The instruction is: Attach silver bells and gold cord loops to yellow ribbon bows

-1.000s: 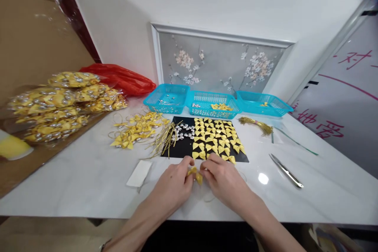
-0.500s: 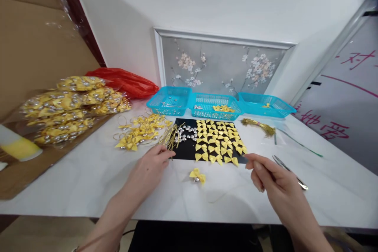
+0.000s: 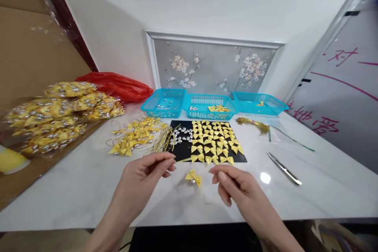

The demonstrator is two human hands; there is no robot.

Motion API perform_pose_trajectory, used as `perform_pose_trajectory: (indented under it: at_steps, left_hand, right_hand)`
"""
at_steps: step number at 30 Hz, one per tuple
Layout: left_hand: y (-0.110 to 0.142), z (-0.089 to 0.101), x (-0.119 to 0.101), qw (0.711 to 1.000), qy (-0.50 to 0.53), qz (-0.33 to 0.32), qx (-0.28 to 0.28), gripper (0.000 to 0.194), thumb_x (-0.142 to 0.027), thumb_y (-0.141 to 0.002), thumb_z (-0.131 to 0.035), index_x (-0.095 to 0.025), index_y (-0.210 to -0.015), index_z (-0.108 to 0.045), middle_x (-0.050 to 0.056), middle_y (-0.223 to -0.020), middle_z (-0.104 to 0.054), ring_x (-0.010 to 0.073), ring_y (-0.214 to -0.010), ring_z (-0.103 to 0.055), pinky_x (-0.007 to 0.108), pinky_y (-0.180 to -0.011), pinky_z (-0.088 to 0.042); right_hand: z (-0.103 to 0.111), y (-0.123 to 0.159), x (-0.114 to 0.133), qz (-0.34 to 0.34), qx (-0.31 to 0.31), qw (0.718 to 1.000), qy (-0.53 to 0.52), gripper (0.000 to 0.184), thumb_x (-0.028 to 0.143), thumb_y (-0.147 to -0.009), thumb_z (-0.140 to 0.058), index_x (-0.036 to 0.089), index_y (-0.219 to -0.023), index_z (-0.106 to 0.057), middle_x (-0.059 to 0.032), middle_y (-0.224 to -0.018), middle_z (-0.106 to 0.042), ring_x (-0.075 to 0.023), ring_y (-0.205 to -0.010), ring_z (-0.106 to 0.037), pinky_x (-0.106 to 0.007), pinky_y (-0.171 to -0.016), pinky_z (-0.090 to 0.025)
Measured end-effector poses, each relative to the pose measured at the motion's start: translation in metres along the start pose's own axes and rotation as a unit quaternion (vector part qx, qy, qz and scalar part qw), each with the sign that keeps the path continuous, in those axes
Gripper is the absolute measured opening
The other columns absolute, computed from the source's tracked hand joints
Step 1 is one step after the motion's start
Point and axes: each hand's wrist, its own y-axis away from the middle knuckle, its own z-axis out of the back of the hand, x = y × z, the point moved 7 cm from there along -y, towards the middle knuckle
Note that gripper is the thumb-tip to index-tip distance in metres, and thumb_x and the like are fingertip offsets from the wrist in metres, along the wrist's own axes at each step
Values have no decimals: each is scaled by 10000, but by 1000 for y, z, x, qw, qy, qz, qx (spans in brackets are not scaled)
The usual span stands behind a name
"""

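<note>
A small yellow ribbon bow [image 3: 193, 177] with a silver bead lies on the white table between my hands. My left hand [image 3: 143, 177] pinches a thin gold cord [image 3: 182, 160] that sticks out to the right, just left of the bow. My right hand [image 3: 238, 188] hovers right of the bow, fingers curled toward the thumb in a pinch; what is in them I cannot make out. Behind the hands a black mat [image 3: 185, 148] carries rows of yellow bows [image 3: 215, 139] and a cluster of silver beads [image 3: 180, 134].
Three turquoise baskets [image 3: 210, 104] line the wall. A pile of corded bows [image 3: 132, 136] and loose gold cords [image 3: 164, 141] lie left of the mat. Bagged bows [image 3: 56, 116] sit on cardboard at far left. Metal tweezers [image 3: 284, 168] and a gold cord bundle [image 3: 255, 124] lie right.
Both hands let go of the bow, which now lies on the table. My left hand reached to the loose cords and came back pinching one. My right hand swung out right, then returned.
</note>
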Motion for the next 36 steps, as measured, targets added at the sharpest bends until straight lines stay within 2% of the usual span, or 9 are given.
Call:
perform_pose_trajectory:
  at_steps: [4, 6, 10, 14, 18, 21, 24, 30, 36]
  left_hand:
    - [17, -13, -35, 995, 60, -72, 36, 108, -290, -779, -716, -308, -745, -817, 16, -740, -776, 219, -690, -681, 287, -657, -541]
    - [23, -26, -46, 990, 77, -82, 87, 134, -290, -782, -710, -310, -716, -825, 28, -740, -783, 230, -682, -685, 297, -643, -537]
    - [30, -48, -36, 979, 148, 16, 141, 51, -288, -729, -756, -280, -747, -804, 21, -686, -749, 218, -640, -668, 296, -620, -527]
    - [36, -69, -18, 938, 268, 120, 184, 131, -326, -706, -799, -225, -758, -734, -13, -615, -668, 161, -569, -609, 255, -570, -503]
    - [41, -80, -15, 921, 282, 142, 229, 213, -392, -808, -734, -186, -756, -748, 0, -652, -655, 135, -629, -565, 221, -603, -469]
    - [43, -82, -15, 918, 283, 157, 230, 244, -407, -827, -715, -174, -765, -756, -3, -653, -634, 129, -641, -534, 219, -620, -452]
    - [45, -86, -18, 915, 275, 156, 252, 273, -397, -829, -707, -164, -687, -715, -16, -618, -583, 126, -621, -499, 218, -593, -424]
    - [46, -90, -20, 910, 273, 135, 282, 304, -392, -840, -672, -166, -640, -637, -30, -613, -511, 123, -589, -444, 226, -552, -393]
    - [49, -90, -15, 907, 272, 140, 288, 284, -377, -851, -666, -162, -668, -640, -29, -629, -507, 124, -601, -445, 227, -556, -387]
  right_hand:
    - [-35, -4, -7, -77, 80, 986, -122, 519, 620, -894, -557, 121, -839, -686, 12, -545, -537, -73, -458, -436, -214, -488, -367]
    - [-38, -9, -7, -73, 48, 977, -194, 504, 614, -844, -633, 118, -801, -708, -16, -605, -589, -65, -467, -440, -209, -484, -360]
    - [-23, -17, -6, -41, -63, 970, -232, 403, 530, -766, -745, 150, -901, -749, -68, -831, -674, -58, -488, -447, -224, -486, -379]
    - [-16, -15, -3, -6, -85, 979, -185, 315, 451, -841, -680, 185, -997, -748, -24, -777, -630, -79, -507, -463, -241, -508, -410]
    - [-15, -2, 9, 114, -83, 990, 8, 311, 248, -936, -515, 199, -1193, -682, -49, -863, -606, -147, -678, -561, -298, -665, -498]
    - [-19, 10, 19, 218, -85, 940, 249, 482, 93, -941, -342, 161, -1382, -523, -124, -1024, -604, -212, -874, -591, -368, -779, -531]
    - [-20, 15, 22, 258, -88, 885, 378, 503, 47, -929, -323, 131, -1397, -488, -129, -970, -606, -232, -836, -583, -386, -729, -550]
    - [-21, 19, 32, 320, -83, 833, 443, 456, 16, -951, -367, 127, -1382, -469, -109, -939, -611, -224, -819, -582, -353, -693, -560]
    - [-24, 22, 32, 337, -70, 809, 477, 465, -10, -960, -381, 130, -1398, -451, -97, -923, -621, -229, -829, -568, -358, -709, -555]
